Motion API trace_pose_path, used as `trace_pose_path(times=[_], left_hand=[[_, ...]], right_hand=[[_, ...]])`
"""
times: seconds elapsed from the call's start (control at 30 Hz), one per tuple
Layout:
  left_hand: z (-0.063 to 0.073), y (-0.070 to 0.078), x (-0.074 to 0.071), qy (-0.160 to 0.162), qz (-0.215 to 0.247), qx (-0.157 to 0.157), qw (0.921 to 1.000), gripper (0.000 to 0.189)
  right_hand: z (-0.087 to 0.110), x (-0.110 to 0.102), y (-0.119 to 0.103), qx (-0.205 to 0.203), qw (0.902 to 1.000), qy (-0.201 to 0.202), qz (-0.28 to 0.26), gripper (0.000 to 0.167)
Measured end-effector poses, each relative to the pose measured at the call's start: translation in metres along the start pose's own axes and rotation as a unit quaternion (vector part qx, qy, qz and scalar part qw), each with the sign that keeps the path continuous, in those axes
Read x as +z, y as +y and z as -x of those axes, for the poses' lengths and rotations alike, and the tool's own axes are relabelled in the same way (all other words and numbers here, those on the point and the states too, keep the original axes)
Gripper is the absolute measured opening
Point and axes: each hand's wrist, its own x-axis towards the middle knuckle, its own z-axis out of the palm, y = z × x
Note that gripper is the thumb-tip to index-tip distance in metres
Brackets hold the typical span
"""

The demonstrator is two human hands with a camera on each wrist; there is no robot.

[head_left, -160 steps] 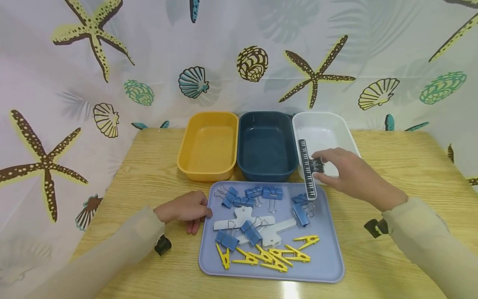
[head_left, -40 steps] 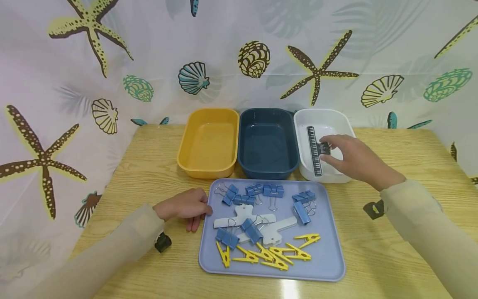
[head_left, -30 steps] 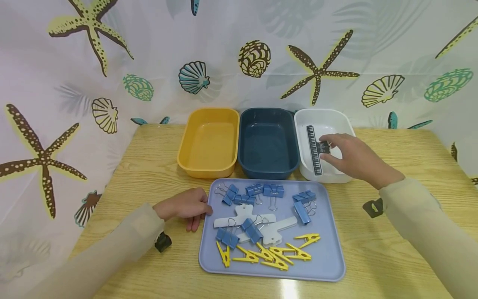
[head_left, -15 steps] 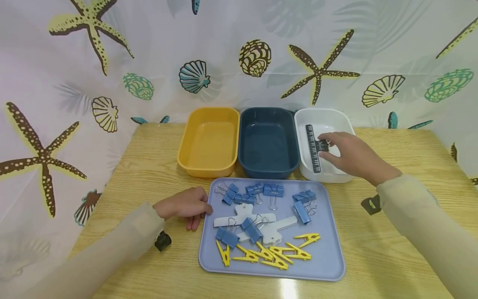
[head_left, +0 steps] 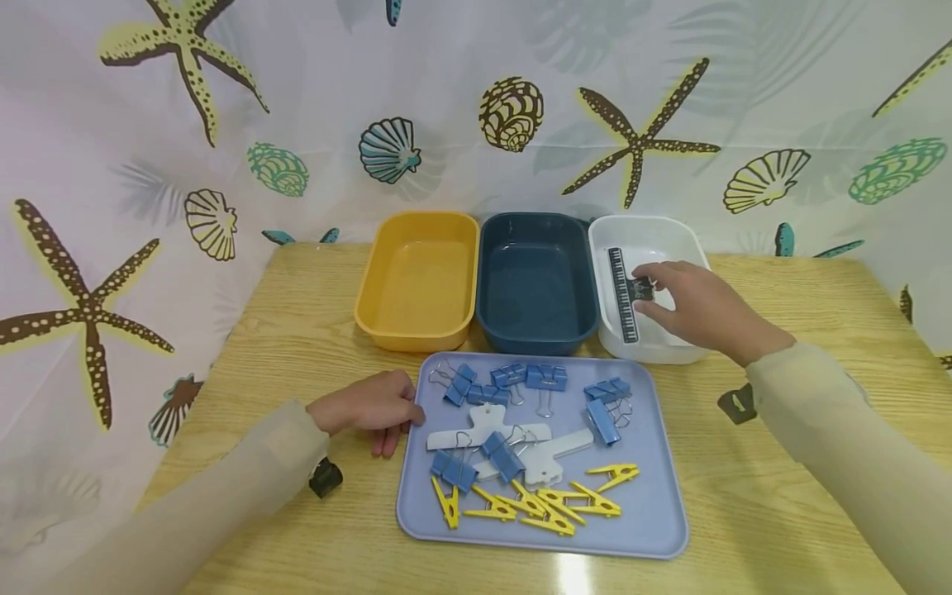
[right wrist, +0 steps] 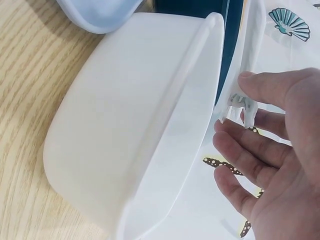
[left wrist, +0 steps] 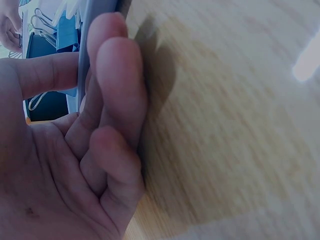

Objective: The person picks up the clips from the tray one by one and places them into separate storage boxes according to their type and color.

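My right hand (head_left: 695,306) pinches the black handle (head_left: 641,289) of a long piano-key-patterned bag clip (head_left: 623,295), thumb on one side and fingers on the other. The clip lies lengthwise within the white bin (head_left: 690,357); in the right wrist view its pale back (right wrist: 252,47) shows beyond the bin wall. At the left, my left hand (head_left: 372,407) holds the edge of the lavender tray (head_left: 647,512). Its thumb (left wrist: 52,73) reaches to the rim while the fingers (left wrist: 120,75) curl along the outside, close to the table.
Several blue binder clips (head_left: 604,423), white bag clips (head_left: 487,426) and yellow clothespins (head_left: 449,500) lie on the tray. Behind it stand a yellow bin (head_left: 418,340) and a dark blue bin (head_left: 537,343), beside the white one. A patterned cloth (head_left: 446,74) hangs behind.
My right hand has carried the piano-key clip from over the tray's far right corner back into the white bin. Over the last second it shifts only slightly. My left hand stays on the tray's edge.
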Motion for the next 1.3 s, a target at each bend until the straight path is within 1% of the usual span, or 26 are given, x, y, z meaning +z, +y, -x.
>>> trace_pose_path(times=[0.23,0.73,1.3], left_hand=[[0.0,0.001,0.0,-0.001,-0.003,-0.004,1.0,0.027],[0.0,-0.001,0.0,-0.003,-0.002,0.011,0.9999,0.027],[0.0,-0.001,0.0,-0.004,0.0,0.006,1.0,0.026]], right_hand=[[-0.003,0.001,0.001,0.002,1.0,-0.001,0.003,0.05],[-0.009,0.001,0.003,0.001,1.0,-0.006,0.007,0.049],[-0.015,0.0,0.004,0.011,0.9997,-0.021,0.006,0.049]])
